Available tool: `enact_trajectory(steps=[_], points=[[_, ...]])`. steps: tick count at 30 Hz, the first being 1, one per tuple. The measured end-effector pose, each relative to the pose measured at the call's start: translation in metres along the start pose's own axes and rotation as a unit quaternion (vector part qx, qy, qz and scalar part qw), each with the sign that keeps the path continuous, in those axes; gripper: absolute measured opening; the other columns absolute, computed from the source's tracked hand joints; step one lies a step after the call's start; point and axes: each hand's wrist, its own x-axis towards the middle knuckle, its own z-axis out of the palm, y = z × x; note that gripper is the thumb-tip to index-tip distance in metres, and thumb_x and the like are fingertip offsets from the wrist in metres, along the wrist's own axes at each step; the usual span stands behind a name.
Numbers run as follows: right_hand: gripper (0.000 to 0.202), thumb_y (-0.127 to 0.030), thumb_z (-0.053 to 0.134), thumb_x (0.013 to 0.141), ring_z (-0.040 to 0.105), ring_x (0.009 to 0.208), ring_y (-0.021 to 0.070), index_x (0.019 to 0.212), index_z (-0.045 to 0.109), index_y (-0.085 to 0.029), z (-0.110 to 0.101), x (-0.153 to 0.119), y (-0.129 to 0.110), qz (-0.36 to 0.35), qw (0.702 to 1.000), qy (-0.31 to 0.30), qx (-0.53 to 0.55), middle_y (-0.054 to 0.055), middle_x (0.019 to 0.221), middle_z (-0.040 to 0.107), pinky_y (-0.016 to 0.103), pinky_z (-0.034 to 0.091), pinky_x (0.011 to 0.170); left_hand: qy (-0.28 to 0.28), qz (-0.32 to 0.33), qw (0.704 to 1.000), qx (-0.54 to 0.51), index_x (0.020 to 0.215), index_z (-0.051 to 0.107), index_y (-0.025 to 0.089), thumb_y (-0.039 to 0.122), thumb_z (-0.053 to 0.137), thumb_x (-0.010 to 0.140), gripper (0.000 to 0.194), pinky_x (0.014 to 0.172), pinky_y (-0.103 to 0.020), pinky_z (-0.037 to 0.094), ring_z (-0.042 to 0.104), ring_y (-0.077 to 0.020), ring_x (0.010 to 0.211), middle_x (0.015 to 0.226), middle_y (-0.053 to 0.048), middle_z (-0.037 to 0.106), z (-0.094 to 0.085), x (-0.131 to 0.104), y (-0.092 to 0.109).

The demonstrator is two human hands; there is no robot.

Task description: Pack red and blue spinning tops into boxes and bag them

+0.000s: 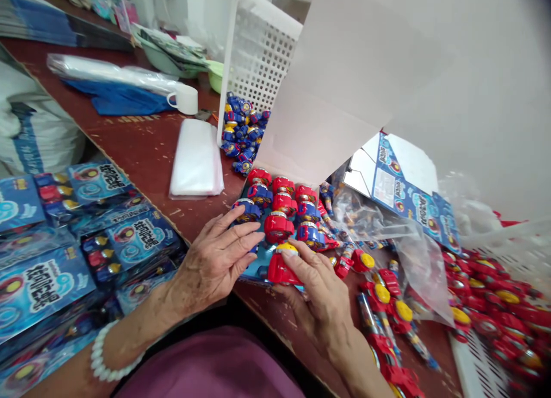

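Note:
In front of me lies an open box (322, 210) with a raised white lid (327, 88). Rows of red toys (279, 227) and blue toys (310, 233) stand in it. My right hand (321, 286) grips a red toy with a yellow top (284, 267) at the box's near edge, thumb and fingers around it. My left hand (221, 249) rests over the box's left side, fingers stretched out beside the blue toys, partly covering one. Nothing shows in its grasp.
Packed blue boxes (43, 283) are piled at the left. Clear bags (197, 157) and a white mug (184, 100) lie beyond. A white basket (262, 54) stands behind, blue toys at its foot. Loose red toys (503, 306) heap at the right, near a plastic bag (413, 260).

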Motion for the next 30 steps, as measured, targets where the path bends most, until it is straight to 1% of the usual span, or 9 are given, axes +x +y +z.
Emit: enact_trajectory(steps=[5,10,14,16,18,21,23,27,30], points=[[0.03,-0.026,0.048,0.098,0.057,0.107,0.0254,0.127,0.052,-0.019,0.005,0.009,-0.001,-0.002,0.995,-0.072,-0.062,0.012,0.127,0.059,0.046,0.033,0.096,-0.01,0.0,1.0,0.008,0.122,0.058,0.015,0.015,0.052,0.09,0.033,0.109,-0.047,0.037,0.034,-0.0279,0.137,0.129,-0.008,0.059,0.0,0.0,-0.001],[0.03,-0.039,0.054,0.096,0.052,0.102,0.0266,0.124,0.058,-0.028,0.015,0.014,-0.008,0.049,0.992,-0.025,-0.115,0.001,0.126,0.06,0.051,0.022,0.1,-0.003,0.0,1.0,0.013,0.123,0.057,0.016,0.015,0.053,0.09,0.034,0.108,-0.048,0.038,0.034,-0.0284,0.137,0.128,-0.007,0.06,0.001,-0.001,0.0],[0.038,-0.048,0.047,0.097,0.049,0.112,0.0287,0.13,0.053,-0.03,-0.003,0.013,-0.008,0.06,0.996,-0.03,-0.052,0.002,0.137,0.051,0.052,0.028,0.099,-0.014,0.005,1.0,0.022,0.125,0.055,0.018,0.017,0.053,0.09,0.035,0.107,-0.05,0.037,0.035,-0.0286,0.136,0.132,-0.006,0.057,-0.003,0.0,-0.002],[0.041,-0.041,0.045,0.099,0.045,0.121,0.0286,0.138,0.045,-0.027,-0.018,0.008,0.0,0.101,0.995,0.026,0.006,0.007,0.14,0.046,0.05,0.033,0.099,-0.007,0.011,1.0,0.016,0.126,0.054,0.017,0.019,0.053,0.091,0.036,0.107,-0.05,0.037,0.036,-0.0283,0.135,0.135,-0.008,0.055,-0.007,0.002,-0.004],[0.042,-0.034,0.044,0.099,0.046,0.123,0.0277,0.14,0.041,-0.026,-0.028,0.002,0.013,0.174,0.976,0.122,0.051,0.009,0.138,0.047,0.049,0.037,0.1,0.005,0.015,1.0,0.014,0.127,0.052,0.017,0.022,0.054,0.09,0.038,0.107,-0.051,0.036,0.038,-0.0285,0.134,0.135,-0.01,0.054,-0.012,0.005,-0.005],[0.041,-0.039,0.042,0.099,0.048,0.121,0.0284,0.138,0.042,-0.029,-0.024,-0.003,0.034,0.27,0.935,0.21,0.095,0.008,0.135,0.049,0.053,0.037,0.101,0.013,0.023,0.999,0.028,0.129,0.051,0.018,0.03,0.056,0.088,0.043,0.108,-0.054,0.031,0.039,-0.0303,0.133,0.134,-0.009,0.055,-0.014,0.013,-0.001],[0.046,-0.043,0.041,0.098,0.043,0.126,0.0294,0.142,0.036,-0.028,-0.011,-0.004,0.045,0.286,0.931,0.2,0.105,0.009,0.14,0.043,0.056,0.033,0.104,-0.007,0.038,0.998,0.043,0.131,0.05,0.022,0.033,0.056,0.088,0.045,0.11,-0.058,0.024,0.036,-0.0318,0.134,0.135,-0.004,0.056,-0.012,0.017,0.005],[0.058,-0.048,0.038,0.098,0.026,0.137,0.0295,0.149,0.019,-0.028,0.017,-0.004,0.06,0.249,0.957,0.13,0.075,0.009,0.15,0.027,0.059,0.025,0.109,-0.094,0.083,0.988,0.093,0.134,0.049,0.031,0.036,0.053,0.091,0.043,0.114,-0.056,0.007,0.03,-0.0331,0.137,0.138,0.009,0.052,-0.005,0.023,0.011],[0.062,-0.053,0.039,0.097,0.024,0.138,0.0306,0.149,0.017,-0.028,0.019,-0.004,0.067,0.234,0.963,0.114,0.065,0.01,0.15,0.026,0.06,0.024,0.11,-0.142,0.102,0.977,0.119,0.14,0.042,0.033,0.041,0.048,0.094,0.047,0.115,-0.05,0.002,0.026,-0.0307,0.138,0.142,0.013,0.046,-0.006,0.024,0.009]])
